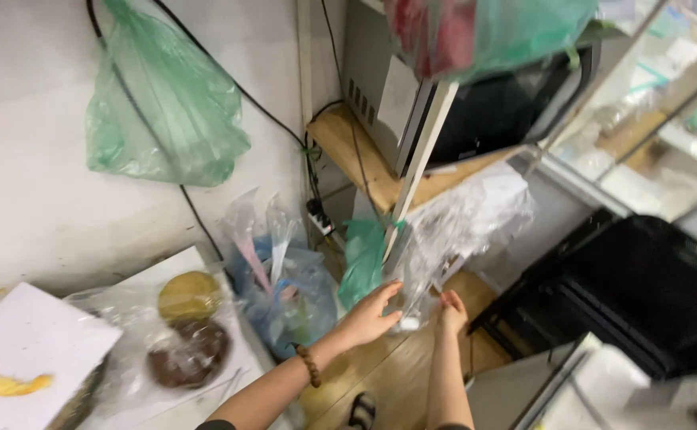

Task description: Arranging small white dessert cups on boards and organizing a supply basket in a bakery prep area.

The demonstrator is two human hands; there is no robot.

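Clear plastic bag point(452, 231) between both hands; left hand point(370, 314) open against it; right hand point(452, 312) grip pinching bag.

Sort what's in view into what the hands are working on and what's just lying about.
In hand: left hand, right hand, clear plastic bag.

Lying about: green plastic bag on the wall, microwave, black crate, wrapped round cakes, bluish bag.
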